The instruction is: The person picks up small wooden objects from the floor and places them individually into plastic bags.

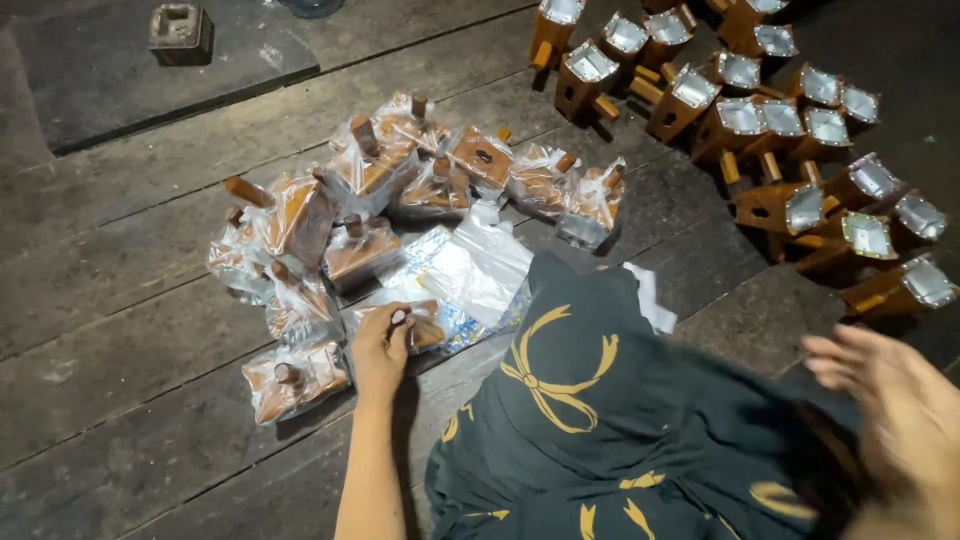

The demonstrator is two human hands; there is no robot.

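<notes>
Dark worn plank floor, person seated on it, patterned dark cloth over the lap. The left hand closes on a bagged wooden block, fingers round its peg; best grip is low on the peg, so the plastic doesn't slip. Wrapped blocks crowd just beyond it, unwrapped blocks far right. The right hand is blurred, fingers spread, holding nothing. Bare boards lie left of the gripping hand.
</notes>
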